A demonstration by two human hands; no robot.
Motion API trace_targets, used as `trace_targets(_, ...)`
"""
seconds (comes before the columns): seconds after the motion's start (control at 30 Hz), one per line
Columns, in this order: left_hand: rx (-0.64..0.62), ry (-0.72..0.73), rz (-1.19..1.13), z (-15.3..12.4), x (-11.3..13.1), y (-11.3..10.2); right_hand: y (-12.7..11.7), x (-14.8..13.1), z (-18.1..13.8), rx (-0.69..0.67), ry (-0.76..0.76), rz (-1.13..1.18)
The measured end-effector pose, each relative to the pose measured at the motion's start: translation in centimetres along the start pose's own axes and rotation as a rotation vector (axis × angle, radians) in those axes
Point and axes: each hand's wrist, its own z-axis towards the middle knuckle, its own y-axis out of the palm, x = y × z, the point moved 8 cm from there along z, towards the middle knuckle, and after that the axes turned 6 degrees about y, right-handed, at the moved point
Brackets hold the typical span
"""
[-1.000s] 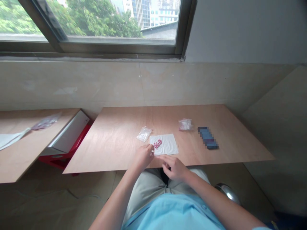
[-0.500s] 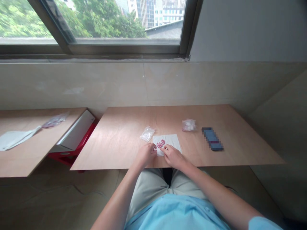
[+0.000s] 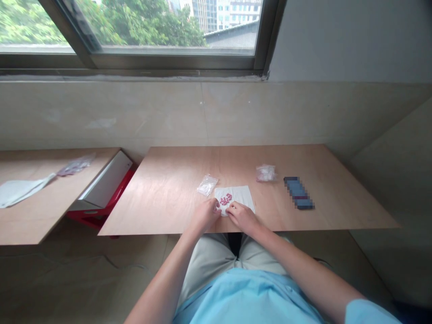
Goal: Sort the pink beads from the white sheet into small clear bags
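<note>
A white sheet, cloth or paper, lies near the table's front edge. Several small pinkish-red pieces are clustered on its left half. At the sheet's left edge is my left hand, its thumb and fingers pinched together; whatever they hold is too small to name. My right hand rests over the front of the sheet, just right of the pieces. Its fingers are curled with the tips together, and what is between them is hidden. Just beyond my left hand lies a clear plastic bag.
Farther back on the wooden table sits another filled clear bag. A phone-like, pixelated object lies to the right. Across a gap on the left, a second table holds white sheets and a plastic bag.
My right hand's fingertips have drawn back slightly from the red pieces and curled together. My left hand stays pinched at the sheet's edge. The whole view has shifted a little.
</note>
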Motion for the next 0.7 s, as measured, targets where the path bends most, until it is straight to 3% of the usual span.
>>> trace_targets(0.3,0.005,-0.021,-0.040,0.0,-0.1,-0.1,0.2,1.8,0.3,0.022,0.120,0.155)
trace_targets(0.4,0.014,-0.046,-0.071,0.1,-0.2,-0.2,-0.5,2.6,0.6,0.078,0.173,0.338)
trace_targets(0.57,0.045,-0.083,-0.187,0.2,-0.2,-0.9,-1.3,5.6,1.8,0.174,0.456,0.782)
trace_targets(0.63,0.059,-0.072,-0.258,0.2,-0.1,-1.2,-1.8,5.3,2.5,0.203,0.501,0.900)
trace_targets(0.7,0.066,-0.042,-0.343,0.2,0.3,-1.3,-2.4,3.5,3.6,0.174,0.424,0.933)
